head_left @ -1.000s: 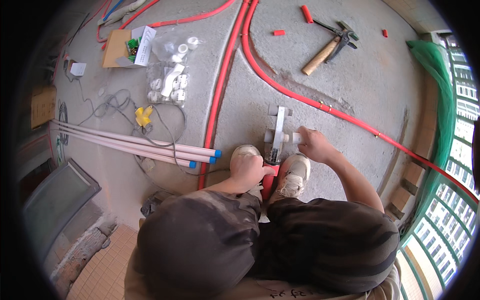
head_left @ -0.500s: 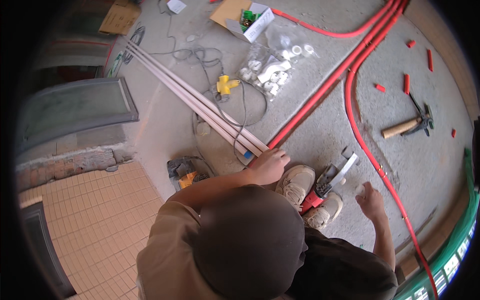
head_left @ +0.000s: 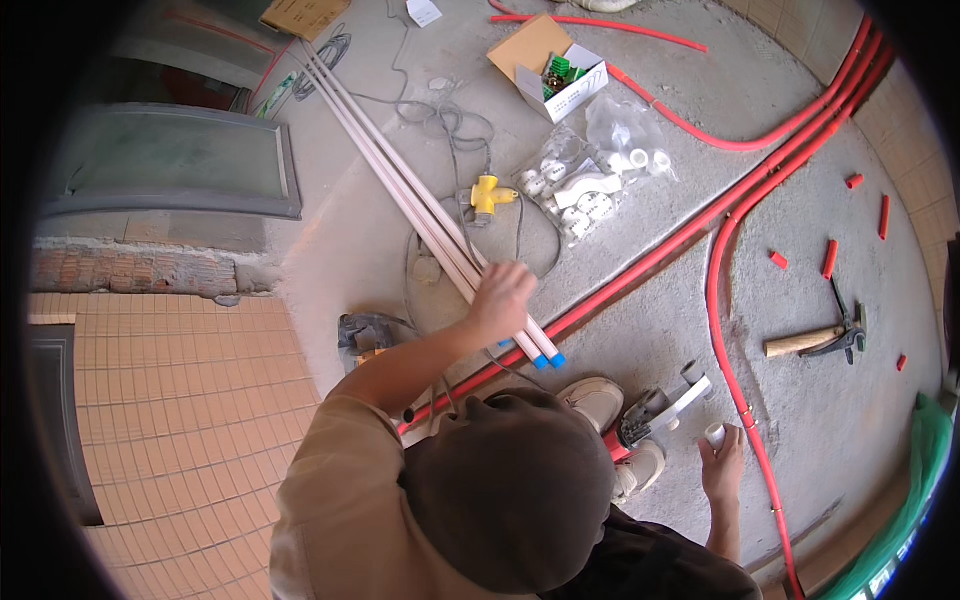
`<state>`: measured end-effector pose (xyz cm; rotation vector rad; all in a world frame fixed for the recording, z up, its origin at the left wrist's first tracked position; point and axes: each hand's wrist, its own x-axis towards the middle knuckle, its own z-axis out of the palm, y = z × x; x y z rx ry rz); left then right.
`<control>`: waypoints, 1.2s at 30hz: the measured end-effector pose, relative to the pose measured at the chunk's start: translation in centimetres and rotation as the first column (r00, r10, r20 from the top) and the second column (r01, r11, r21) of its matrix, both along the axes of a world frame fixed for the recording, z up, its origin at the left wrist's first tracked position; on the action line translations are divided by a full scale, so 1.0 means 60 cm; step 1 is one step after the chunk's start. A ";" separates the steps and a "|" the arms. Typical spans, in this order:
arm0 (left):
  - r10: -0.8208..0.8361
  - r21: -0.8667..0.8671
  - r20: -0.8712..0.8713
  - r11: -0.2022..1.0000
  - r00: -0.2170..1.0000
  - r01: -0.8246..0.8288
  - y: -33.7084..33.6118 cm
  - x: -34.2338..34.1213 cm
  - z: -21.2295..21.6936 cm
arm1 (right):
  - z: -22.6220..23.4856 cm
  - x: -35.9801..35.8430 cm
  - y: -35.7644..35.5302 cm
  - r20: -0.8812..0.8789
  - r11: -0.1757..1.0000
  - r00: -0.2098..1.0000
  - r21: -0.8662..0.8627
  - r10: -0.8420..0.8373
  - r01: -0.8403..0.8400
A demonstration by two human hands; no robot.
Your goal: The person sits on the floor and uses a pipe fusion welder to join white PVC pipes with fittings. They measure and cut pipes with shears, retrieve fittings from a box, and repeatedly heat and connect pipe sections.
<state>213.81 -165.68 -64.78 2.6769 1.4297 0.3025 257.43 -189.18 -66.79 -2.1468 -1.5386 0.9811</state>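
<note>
Left hand [head_left: 500,303] half-curled over the floor-laid pipes [head_left: 420,222] near their blue caps [head_left: 557,360], grip unclear; right hand [head_left: 723,468] closed round the fitting [head_left: 715,433] beside the tool [head_left: 680,403], seemingly steadied between the shoes [head_left: 594,401].

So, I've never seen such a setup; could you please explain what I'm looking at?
There is no machine arm: a person works bare-handed, seen from above by a wide camera worn on the head, which bends straight edges. The left hand is over the pale pipes, near their blue ends; whether it grips them is hard to tell. The right hand holds a small white pipe piece. A red-bodied tool is between the shoes. On the concrete floor lie red pipes, a hammer, an open box and bagged white parts.
</note>
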 end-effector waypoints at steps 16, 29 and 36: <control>-0.360 -0.239 -0.273 0.924 0.892 0.300 0.084 -0.121 -0.017 | 0.015 -0.007 0.022 -0.069 0.996 0.995 -0.063 -0.068 0.064; -0.656 -0.386 -0.392 0.754 0.645 0.532 0.113 -0.112 -0.021 | -0.005 0.000 -0.003 0.089 0.989 0.990 0.093 0.107 -0.115; -0.568 -0.437 -0.503 0.817 0.651 0.375 0.151 -0.128 0.012 | -0.012 -0.026 -0.021 0.110 0.993 0.993 0.104 0.052 -0.064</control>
